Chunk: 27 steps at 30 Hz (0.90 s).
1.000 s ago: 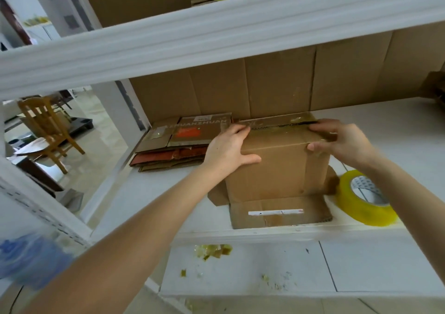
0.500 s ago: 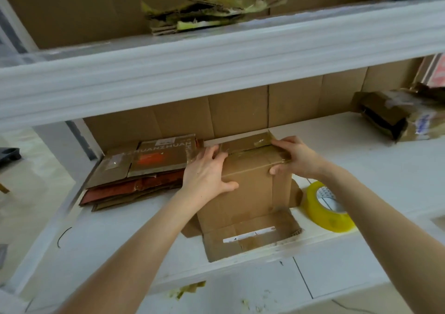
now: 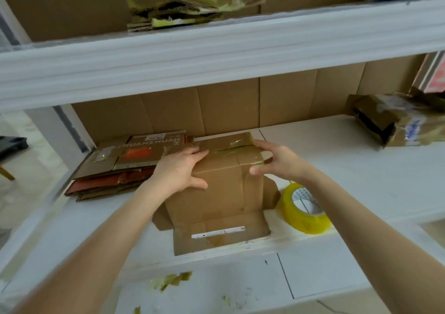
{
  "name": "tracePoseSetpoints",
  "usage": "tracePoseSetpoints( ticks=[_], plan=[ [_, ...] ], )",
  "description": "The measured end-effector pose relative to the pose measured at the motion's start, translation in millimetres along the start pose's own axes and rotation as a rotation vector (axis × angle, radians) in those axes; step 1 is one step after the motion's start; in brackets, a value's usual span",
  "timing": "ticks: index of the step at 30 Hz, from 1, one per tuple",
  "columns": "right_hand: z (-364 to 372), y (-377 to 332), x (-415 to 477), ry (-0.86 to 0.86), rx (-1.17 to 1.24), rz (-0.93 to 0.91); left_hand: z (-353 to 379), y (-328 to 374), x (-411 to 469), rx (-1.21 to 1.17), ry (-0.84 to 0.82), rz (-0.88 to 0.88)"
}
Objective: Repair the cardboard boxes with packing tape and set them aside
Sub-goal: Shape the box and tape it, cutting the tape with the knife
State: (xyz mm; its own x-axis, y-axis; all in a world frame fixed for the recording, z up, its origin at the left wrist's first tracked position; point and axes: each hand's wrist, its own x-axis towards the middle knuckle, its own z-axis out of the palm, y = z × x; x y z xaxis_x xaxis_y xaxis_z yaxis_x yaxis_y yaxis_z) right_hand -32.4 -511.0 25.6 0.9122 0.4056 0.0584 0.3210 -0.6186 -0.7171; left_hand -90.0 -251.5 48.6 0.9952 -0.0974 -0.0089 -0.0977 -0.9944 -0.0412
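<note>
Here, cardboard box [image 3: 216,193] upright on shelf [image 3: 342,159]

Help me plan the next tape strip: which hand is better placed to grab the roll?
Right. The right hand holds the box's top right corner, close to the yellow tape roll on that side. The left hand grips the left side, the box between it and the roll.

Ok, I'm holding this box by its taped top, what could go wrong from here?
The tape roll sits at the shelf's front edge beside your right forearm; a sweep could knock it off. The box's lower flap lies open at that edge and could snag or tear when lifted. The top tape looks wrinkled, so it may peel.
</note>
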Motion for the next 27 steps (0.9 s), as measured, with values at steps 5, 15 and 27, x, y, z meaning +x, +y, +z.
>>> tracePoseSetpoints(
  ticks=[5, 15, 27],
  plan=[
    [-6, 52, -43, -0.157, -0.6, 0.405, -8, -3, 3, -0.014, -0.055, 0.009],
    [-41, 51, -57, 0.143, -0.293, 0.346, -1, 5, -12, 0.031, -0.011, -0.033],
    [-35, -137, 40, 0.025, -0.147, -0.174, 3, -8, -15, -0.107, 0.057, -0.032]
  ],
)
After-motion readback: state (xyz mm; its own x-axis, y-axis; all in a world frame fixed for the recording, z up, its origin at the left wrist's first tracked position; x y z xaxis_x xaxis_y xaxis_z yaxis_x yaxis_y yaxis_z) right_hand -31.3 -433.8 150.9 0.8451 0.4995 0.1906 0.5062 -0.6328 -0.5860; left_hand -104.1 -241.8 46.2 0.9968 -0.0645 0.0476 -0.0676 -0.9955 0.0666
